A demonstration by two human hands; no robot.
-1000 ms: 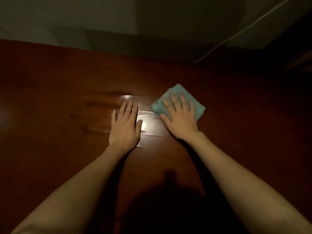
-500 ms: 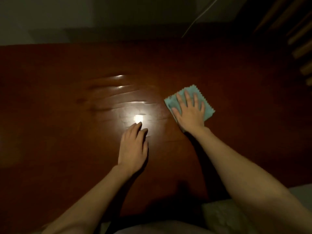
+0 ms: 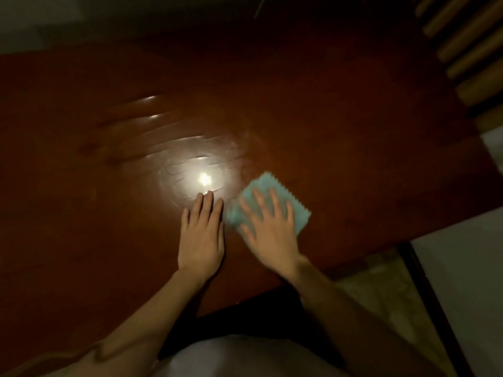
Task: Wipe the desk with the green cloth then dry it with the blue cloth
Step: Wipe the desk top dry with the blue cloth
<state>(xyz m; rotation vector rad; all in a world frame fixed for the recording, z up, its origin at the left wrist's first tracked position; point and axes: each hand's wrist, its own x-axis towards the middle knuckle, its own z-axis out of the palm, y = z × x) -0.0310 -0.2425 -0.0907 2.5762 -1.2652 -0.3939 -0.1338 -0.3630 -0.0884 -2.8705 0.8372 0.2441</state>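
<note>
Pressing the cloth [image 3: 295, 206] flat on the desk [image 3: 353, 131] near its front edge, our right hand [image 3: 268, 228] lies spread over it, blurred, while our left hand [image 3: 202, 235] rests flat just beside it, fingers together. Streaks ring a lamp glare [image 3: 204, 179] beyond the left fingertips; wooden slats [image 3: 468, 47] stand far right. In the dimness the cloth's colour, green or blue, eludes us.

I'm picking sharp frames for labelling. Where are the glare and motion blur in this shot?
Head view: a bright glare spot on the desk lights wet streaks around it; the right hand and the cloth under it are motion-blurred; the left hand lies flat and sharp; the corners fall off dark.
</note>
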